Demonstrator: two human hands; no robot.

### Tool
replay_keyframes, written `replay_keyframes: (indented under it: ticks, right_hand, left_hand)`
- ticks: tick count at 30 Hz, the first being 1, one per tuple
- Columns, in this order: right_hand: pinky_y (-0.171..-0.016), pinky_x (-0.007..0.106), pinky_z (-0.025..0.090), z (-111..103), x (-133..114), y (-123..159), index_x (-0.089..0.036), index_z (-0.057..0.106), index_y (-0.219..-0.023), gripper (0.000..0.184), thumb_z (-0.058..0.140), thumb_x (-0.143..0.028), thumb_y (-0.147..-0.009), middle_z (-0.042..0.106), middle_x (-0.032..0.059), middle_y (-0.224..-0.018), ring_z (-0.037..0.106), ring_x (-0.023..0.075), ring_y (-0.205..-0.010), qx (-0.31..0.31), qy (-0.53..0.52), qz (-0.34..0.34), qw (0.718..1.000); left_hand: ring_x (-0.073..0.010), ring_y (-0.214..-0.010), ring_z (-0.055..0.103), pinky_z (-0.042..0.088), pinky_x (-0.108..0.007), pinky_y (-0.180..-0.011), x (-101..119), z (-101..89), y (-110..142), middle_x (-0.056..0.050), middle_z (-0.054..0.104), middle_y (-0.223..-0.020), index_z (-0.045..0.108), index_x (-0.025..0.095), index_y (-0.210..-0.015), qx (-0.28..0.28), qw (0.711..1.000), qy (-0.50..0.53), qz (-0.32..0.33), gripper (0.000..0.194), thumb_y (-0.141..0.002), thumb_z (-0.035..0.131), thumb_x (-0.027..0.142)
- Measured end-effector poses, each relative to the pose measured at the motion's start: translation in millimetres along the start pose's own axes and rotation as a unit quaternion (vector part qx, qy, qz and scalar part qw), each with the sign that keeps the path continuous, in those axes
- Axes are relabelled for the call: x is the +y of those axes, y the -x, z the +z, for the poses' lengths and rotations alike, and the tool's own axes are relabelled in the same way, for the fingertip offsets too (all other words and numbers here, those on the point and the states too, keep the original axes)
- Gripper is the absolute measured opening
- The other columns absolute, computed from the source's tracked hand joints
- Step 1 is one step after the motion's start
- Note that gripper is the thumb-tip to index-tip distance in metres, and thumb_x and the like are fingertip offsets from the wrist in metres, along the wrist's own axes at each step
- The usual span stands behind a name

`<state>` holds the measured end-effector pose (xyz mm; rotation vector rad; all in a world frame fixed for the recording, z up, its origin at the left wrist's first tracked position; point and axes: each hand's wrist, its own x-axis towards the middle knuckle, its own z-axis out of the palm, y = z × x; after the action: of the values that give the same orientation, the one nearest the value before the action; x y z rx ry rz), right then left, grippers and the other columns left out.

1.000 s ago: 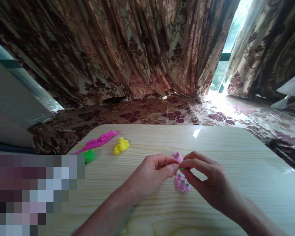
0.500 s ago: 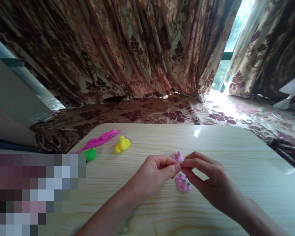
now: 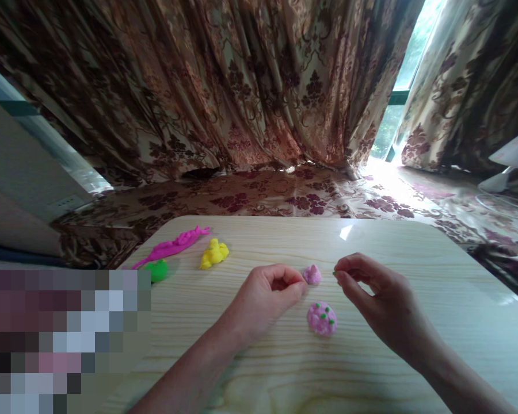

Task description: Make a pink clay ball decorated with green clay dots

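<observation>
A flat round of pink modelling clay (image 3: 321, 319) with several small green dots on top lies on the table in front of me. Just beyond it sits a smaller, peaked pink lump (image 3: 312, 275). My left hand (image 3: 273, 296) is pinched closed beside that lump; anything between its fingertips is hidden. To the right of the lump, my right hand (image 3: 375, 287) hovers with a tiny bit of green clay (image 3: 335, 273) between thumb and forefinger.
At the table's (image 3: 259, 368) far left lie a long magenta clay strip (image 3: 175, 246), a yellow clay lump (image 3: 214, 253) and a green clay ball (image 3: 157, 270). Patterned curtains (image 3: 242, 86) hang behind. A white lamp (image 3: 513, 155) stands far right.
My hands, which met at the fingertips above the pink clay, have come apart. The right moved right with the green bit; the left drew slightly left, uncovering both pink pieces.
</observation>
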<state>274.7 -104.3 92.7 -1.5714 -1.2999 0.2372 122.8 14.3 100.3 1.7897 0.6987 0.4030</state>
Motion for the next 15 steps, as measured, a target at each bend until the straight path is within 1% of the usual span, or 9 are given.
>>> replay_keyframes:
  ticks: [2,3,5,7,8,10,13,15]
  right_hand:
    - [-0.067,0.024,0.046,0.8,0.5,-0.2,-0.02,0.058,-0.085,0.005,0.055,-0.015,-0.084,0.061,-0.0008,-0.079,0.058,0.0133,-0.072,-0.015,-0.024,0.0,1.0]
    - [-0.066,0.024,0.045,1.7,0.2,-0.1,-0.02,0.059,-0.085,0.006,0.055,-0.015,-0.084,0.061,-0.0009,-0.079,0.058,0.0127,-0.072,-0.027,-0.031,-0.002,0.999]
    - [-0.064,0.022,0.044,3.5,-0.2,0.0,-0.02,0.061,-0.084,0.007,0.054,-0.016,-0.086,0.062,-0.0013,-0.079,0.058,0.0117,-0.07,-0.048,-0.028,-0.004,0.998]
    - [-0.062,0.022,0.043,4.8,0.5,0.1,-0.019,0.062,-0.082,0.009,0.055,-0.018,-0.086,0.061,-0.0015,-0.075,0.057,0.0113,-0.068,-0.06,-0.012,-0.004,0.998]
    - [-0.061,0.022,0.043,5.3,1.1,0.0,-0.019,0.062,-0.081,0.009,0.055,-0.019,-0.086,0.06,-0.0016,-0.073,0.057,0.0114,-0.066,-0.062,-0.005,-0.005,0.998]
    - [-0.061,0.023,0.043,5.6,2.6,-0.2,-0.019,0.061,-0.079,0.009,0.056,-0.019,-0.086,0.059,-0.0014,-0.071,0.056,0.0115,-0.065,-0.06,-0.002,-0.007,0.998]
    - [-0.062,0.023,0.043,5.0,2.9,-0.7,-0.018,0.062,-0.081,0.009,0.055,-0.018,-0.087,0.059,-0.0003,-0.076,0.056,0.0117,-0.068,-0.063,-0.015,-0.019,0.998]
    - [-0.065,0.023,0.044,4.4,1.8,-1.0,-0.019,0.063,-0.085,0.01,0.054,-0.017,-0.087,0.061,0.0006,-0.081,0.058,0.0121,-0.073,-0.07,-0.024,-0.028,0.997]
  left_hand:
    - [-0.013,-0.071,0.053,0.037,-0.024,-0.067,-9.4,-6.2,-4.2,0.001,0.06,-0.075,0.062,0.018,-0.078,0.062,0.99,-0.113,0.049,0.009,-0.077,0.053,0.02]
    - [-0.0137,-0.072,0.053,0.037,-0.025,-0.068,-14.0,-9.1,-5.9,0.0,0.06,-0.075,0.062,0.018,-0.077,0.084,0.977,-0.183,0.065,0.01,-0.076,0.052,0.017]
    - [-0.0153,-0.073,0.053,0.036,-0.028,-0.069,-21.3,-13.3,-7.8,-0.001,0.059,-0.073,0.063,0.019,-0.072,0.091,0.941,-0.316,0.081,0.014,-0.076,0.051,0.014]
    - [-0.0169,-0.076,0.053,0.035,-0.03,-0.07,-24.8,-15.0,-7.6,-0.002,0.059,-0.073,0.064,0.02,-0.069,0.082,0.905,-0.408,0.09,0.017,-0.078,0.05,0.016]
    - [-0.0175,-0.077,0.053,0.035,-0.031,-0.071,-25.1,-15.1,-6.9,-0.002,0.059,-0.074,0.065,0.021,-0.07,0.081,0.891,-0.436,0.094,0.018,-0.08,0.05,0.018]
    - [-0.0183,-0.079,0.052,0.035,-0.031,-0.071,-23.5,-15.2,-5.1,-0.003,0.058,-0.077,0.067,0.022,-0.074,0.086,0.874,-0.468,0.098,0.02,-0.083,0.049,0.023]
    - [-0.019,-0.081,0.051,0.035,-0.032,-0.071,-19.1,-16.9,-4.0,-0.004,0.057,-0.081,0.067,0.022,-0.077,0.1,0.864,-0.482,0.104,0.024,-0.086,0.046,0.03]
    - [-0.0192,-0.082,0.051,0.036,-0.033,-0.074,-16.9,-18.5,-4.6,-0.005,0.056,-0.082,0.068,0.022,-0.078,0.114,0.864,-0.477,0.116,0.025,-0.087,0.046,0.029]
